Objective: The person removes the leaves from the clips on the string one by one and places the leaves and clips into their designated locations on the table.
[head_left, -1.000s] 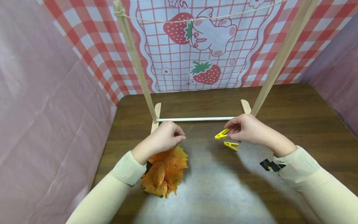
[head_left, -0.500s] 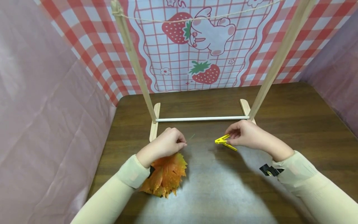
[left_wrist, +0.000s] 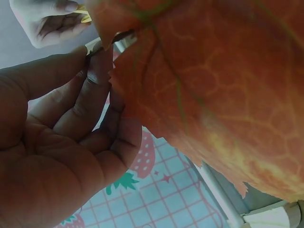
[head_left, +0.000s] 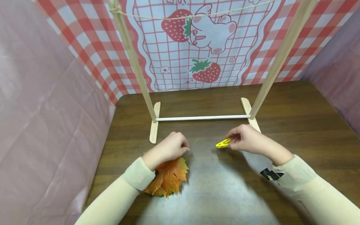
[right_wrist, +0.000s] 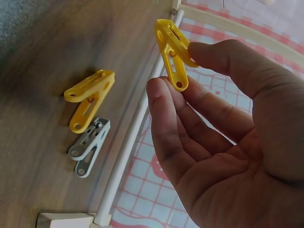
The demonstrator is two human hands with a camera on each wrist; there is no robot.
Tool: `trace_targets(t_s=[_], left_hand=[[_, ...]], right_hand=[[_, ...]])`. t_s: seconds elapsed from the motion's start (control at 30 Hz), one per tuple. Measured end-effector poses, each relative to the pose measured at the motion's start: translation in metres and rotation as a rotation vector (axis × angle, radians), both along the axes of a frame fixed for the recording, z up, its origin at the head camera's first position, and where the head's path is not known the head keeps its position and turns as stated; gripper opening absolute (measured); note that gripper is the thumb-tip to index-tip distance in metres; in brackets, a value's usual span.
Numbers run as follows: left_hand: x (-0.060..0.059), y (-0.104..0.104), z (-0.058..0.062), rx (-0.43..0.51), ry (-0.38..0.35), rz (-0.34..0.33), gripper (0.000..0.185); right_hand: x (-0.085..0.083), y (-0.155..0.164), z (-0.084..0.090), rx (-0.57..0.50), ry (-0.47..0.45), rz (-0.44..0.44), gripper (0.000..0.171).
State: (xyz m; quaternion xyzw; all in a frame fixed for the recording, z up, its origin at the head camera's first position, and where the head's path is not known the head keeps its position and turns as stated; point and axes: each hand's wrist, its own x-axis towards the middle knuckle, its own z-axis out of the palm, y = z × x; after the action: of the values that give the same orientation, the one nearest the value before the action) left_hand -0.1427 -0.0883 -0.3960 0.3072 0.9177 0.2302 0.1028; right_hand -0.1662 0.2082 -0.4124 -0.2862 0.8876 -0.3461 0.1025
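My left hand [head_left: 170, 148] pinches the thin stem of an orange artificial maple leaf [head_left: 172, 175] between thumb and index finger. The leaf hangs below the hand toward me, and in the left wrist view its veined face [left_wrist: 213, 80] fills the right side. Across from it, my right hand [head_left: 248, 140] pinches a yellow clothespin [head_left: 223, 143] by its two handle ends, the nose pointing left toward the stem tip. On the table in the right wrist view lie a second yellow clothespin [right_wrist: 90, 102] and a grey clothespin [right_wrist: 90, 147], both hidden in the head view.
Behind the hands stands a wooden frame with two posts [head_left: 135, 65], a white bottom rod [head_left: 202, 118] and flat feet [head_left: 154, 131]. A string [head_left: 157, 18] runs between the posts above. A checked strawberry cloth [head_left: 107, 56] hangs behind the brown table [head_left: 202, 200].
Both hands have come a little nearer to me, the left also slightly right with the leaf. The held clothespin now covers the yellow one on the table in the head view.
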Motion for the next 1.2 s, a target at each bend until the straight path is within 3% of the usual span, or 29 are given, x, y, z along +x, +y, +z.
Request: trace_targets(t_s=[0.33, 0.53, 0.8, 1.2], left_hand=[[0.0, 0.003, -0.012, -0.013, -0.059, 0.001, 0.017], [0.0, 0.006, -0.017, -0.031, -0.053, 0.007, 0.019], [-0.003, 0.009, -0.028, -0.07, -0.08, 0.013, 0.016], [-0.005, 0.014, -0.037, -0.101, -0.034, 0.01, 0.022]], right_hand=[[0.004, 0.002, -0.007, 0.041, 0.024, -0.007, 0.019], [0.006, 0.004, -0.012, 0.061, 0.074, -0.021, 0.019], [0.008, 0.007, -0.019, 0.121, 0.048, -0.002, 0.015], [0.012, 0.007, -0.021, 0.184, 0.11, 0.0, 0.017]])
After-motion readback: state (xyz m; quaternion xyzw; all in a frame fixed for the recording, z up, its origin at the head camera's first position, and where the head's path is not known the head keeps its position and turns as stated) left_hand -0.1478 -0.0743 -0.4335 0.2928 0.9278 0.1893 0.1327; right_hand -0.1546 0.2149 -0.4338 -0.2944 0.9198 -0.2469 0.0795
